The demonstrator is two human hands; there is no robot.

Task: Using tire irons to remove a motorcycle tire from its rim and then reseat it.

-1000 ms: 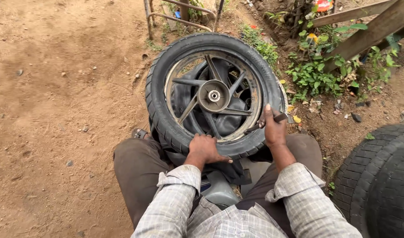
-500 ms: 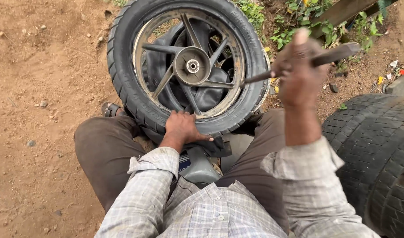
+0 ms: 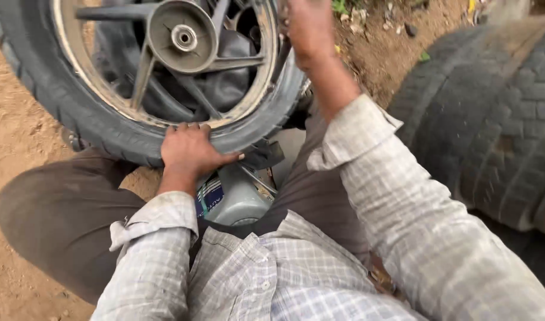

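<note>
Head view: left hand pressed flat, fingers spread, on tyre lying between knees; right hand raised (blurred, grip unclear). Tyre likely heavy, stiff; best held at rim.

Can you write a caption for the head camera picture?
Left hand presses a motorcycle tyre; right hand raised.
</note>
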